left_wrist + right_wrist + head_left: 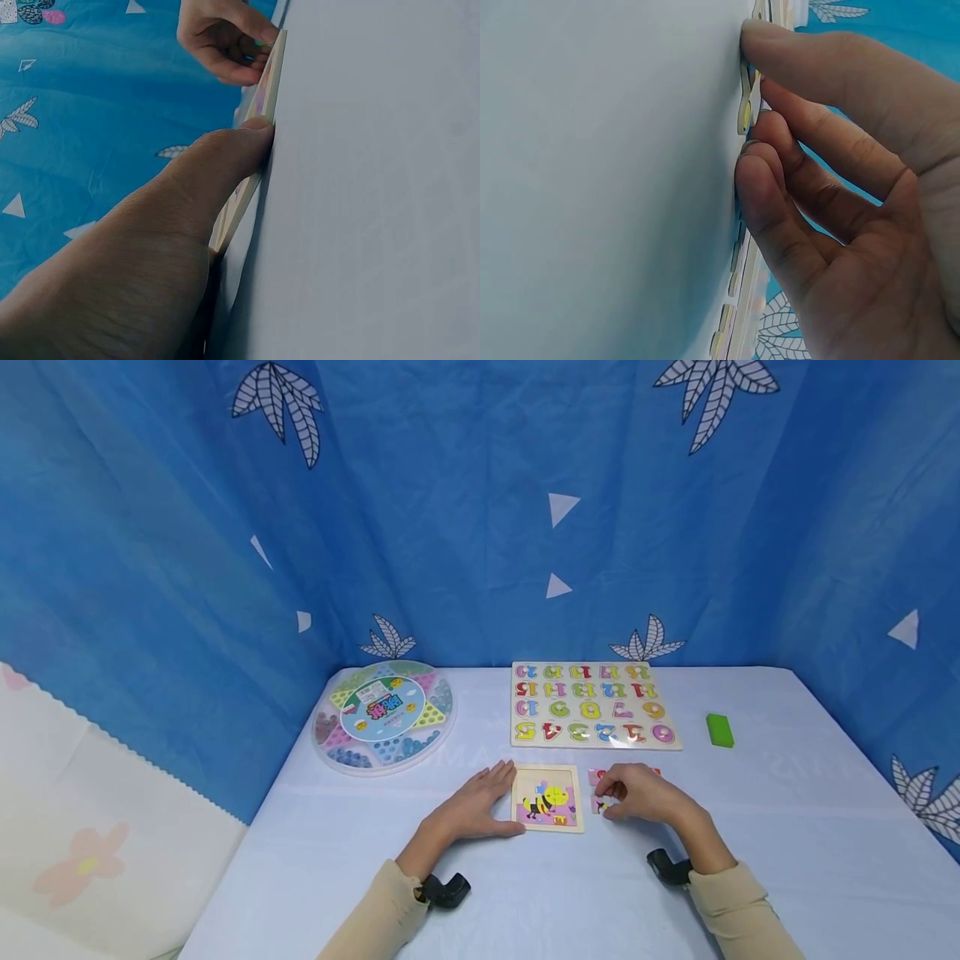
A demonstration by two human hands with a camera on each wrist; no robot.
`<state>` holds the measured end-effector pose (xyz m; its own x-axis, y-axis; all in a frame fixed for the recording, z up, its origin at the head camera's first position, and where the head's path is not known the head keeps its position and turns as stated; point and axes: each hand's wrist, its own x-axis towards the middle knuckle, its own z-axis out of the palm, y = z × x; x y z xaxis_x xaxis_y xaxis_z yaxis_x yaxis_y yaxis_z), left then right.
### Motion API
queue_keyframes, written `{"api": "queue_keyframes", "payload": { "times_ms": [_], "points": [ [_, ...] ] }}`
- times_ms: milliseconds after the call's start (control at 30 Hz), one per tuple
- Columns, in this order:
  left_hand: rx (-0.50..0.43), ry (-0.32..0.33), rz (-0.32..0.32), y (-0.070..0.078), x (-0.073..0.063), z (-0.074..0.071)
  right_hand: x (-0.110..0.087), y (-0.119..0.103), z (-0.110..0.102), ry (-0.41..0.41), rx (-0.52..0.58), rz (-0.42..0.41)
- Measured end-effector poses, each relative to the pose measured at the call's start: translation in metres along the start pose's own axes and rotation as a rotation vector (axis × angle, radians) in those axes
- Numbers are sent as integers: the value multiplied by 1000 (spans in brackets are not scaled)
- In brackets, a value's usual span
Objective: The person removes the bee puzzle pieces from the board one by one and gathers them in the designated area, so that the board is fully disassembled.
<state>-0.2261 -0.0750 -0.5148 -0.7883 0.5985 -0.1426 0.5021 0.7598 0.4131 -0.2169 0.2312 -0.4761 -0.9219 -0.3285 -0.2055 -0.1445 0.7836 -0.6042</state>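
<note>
A square wooden jigsaw tray (579, 797) with a bee picture lies on the table. My left hand (476, 806) rests along its left side, fingers at the upper corner and thumb on the lower edge; in the left wrist view the thumb (247, 139) presses the tray's rim. To the right of the tray my right hand (645, 795) pinches a small jigsaw piece (598, 805) between thumb and fingers. The right wrist view shows the piece (745, 112) edge-on by the thumb. A pink-red piece (596, 775) lies just beyond, and the right hand partly hides the pieces there.
Behind the tray lies a number puzzle board (517, 727) with coloured numerals. A round Chinese checkers set (384, 714) sits at the back left. At the right is a green block (720, 730). Blue patterned curtain (480, 510) hangs behind the white-covered table (540, 902).
</note>
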Motion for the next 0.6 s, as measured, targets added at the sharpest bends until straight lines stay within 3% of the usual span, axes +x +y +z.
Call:
{"api": "queue_keyframes", "payload": {
  "times_ms": [600],
  "points": [
    [-3, -1, -5, 1, -1, -1, -1, -3, 2, 7, 15, -1]
  ]
}}
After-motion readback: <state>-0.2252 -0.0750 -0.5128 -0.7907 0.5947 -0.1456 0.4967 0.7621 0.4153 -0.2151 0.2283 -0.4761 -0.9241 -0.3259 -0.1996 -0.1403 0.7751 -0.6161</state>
